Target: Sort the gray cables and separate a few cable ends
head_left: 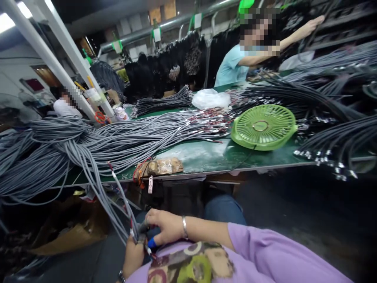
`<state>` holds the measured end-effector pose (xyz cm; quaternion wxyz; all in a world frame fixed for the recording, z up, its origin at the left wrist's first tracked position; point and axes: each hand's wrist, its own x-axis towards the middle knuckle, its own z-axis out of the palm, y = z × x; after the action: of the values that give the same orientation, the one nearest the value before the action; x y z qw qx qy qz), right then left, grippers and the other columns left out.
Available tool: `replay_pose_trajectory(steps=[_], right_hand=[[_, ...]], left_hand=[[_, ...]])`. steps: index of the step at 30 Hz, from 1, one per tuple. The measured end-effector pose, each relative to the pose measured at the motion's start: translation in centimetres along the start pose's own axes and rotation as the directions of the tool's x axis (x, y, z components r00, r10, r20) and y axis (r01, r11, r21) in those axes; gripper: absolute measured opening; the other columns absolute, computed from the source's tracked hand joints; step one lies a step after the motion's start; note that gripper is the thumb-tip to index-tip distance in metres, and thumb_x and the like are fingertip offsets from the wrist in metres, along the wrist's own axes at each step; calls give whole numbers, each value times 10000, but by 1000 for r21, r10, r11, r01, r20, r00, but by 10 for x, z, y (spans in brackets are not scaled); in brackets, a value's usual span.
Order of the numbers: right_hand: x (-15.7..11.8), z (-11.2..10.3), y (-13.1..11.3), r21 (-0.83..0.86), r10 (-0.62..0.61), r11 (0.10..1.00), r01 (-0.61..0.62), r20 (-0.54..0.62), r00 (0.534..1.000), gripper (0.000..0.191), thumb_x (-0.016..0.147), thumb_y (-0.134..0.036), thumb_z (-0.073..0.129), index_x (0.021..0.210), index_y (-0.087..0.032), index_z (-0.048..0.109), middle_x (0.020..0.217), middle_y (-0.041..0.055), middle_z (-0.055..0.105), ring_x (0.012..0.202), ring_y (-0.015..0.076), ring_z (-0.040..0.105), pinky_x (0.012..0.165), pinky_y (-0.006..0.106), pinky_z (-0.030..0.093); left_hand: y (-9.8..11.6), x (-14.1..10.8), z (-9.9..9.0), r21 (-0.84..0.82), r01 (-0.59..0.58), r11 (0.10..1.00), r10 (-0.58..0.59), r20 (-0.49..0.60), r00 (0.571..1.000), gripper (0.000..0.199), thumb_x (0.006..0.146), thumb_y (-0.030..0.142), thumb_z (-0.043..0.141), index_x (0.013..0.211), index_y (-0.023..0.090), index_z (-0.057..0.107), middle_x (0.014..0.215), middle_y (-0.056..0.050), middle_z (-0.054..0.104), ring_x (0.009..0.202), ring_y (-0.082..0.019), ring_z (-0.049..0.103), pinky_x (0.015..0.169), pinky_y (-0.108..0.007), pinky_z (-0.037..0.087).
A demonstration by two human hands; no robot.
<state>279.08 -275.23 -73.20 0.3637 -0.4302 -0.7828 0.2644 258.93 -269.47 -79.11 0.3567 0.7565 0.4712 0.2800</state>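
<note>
A handful of grey cables (118, 204) droops from the big grey cable pile (88, 141) on the green table (206, 157) down to my lap. My left hand (134, 254), a watch at its wrist, is closed around the ends of these cables, where red and white wire tips show. My right hand (165, 227), wearing a silver bracelet, is closed on the same cable ends just above the left hand. A blue piece (151, 242) shows under the right fingers; I cannot tell if it is a finger cover or a tool.
A green fan (263, 126) lies flat on the table, with black cable bundles (324, 106) to its right. A white plastic bag (210, 98) and a person in a light blue shirt (231, 67) are at the far side. A cardboard box (67, 236) sits on the floor to the left.
</note>
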Motion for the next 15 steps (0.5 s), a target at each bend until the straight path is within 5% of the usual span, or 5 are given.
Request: replay_pose_trajectory(steps=[2, 5, 10, 15], right_hand=[[1, 2, -10, -201, -25, 979, 23, -11, 1000, 440, 614, -271, 751, 1021, -120, 681, 1091, 107, 598, 921, 220, 561, 826, 317, 472], [1, 3, -21, -286, -119, 950, 126, 41, 992, 436, 646, -212, 719, 1071, -129, 671, 1144, 99, 610, 989, 225, 574, 886, 299, 460], [2, 6, -23, -206, -298, 920, 333, 185, 936, 374, 697, -177, 708, 1067, -126, 692, 1024, 69, 662, 965, 191, 579, 913, 263, 425], [3, 11, -22, 52, -238, 971, 234, 98, 966, 284, 836, -363, 623, 999, -140, 687, 905, 45, 657, 819, 141, 571, 788, 233, 444]], left_hand=[[1, 2, 0, -6, -37, 999, 36, -85, 996, 234, 752, 374, 442, 772, 207, 605, 757, -77, 647, 823, -269, 638, 733, -320, 515], [6, 3, 0, -40, -77, 996, 73, -91, 993, 266, 717, 310, 453, 866, 192, 638, 864, -101, 682, 908, -271, 650, 813, -313, 521], [15, 4, -4, -103, -94, 990, 89, -53, 995, 276, 723, 319, 507, 915, 180, 649, 950, -132, 709, 919, -275, 662, 826, -304, 527], [16, 9, -3, -199, -120, 973, 120, -11, 993, 305, 648, 365, 647, 877, 165, 667, 862, -106, 702, 874, -296, 655, 795, -332, 535]])
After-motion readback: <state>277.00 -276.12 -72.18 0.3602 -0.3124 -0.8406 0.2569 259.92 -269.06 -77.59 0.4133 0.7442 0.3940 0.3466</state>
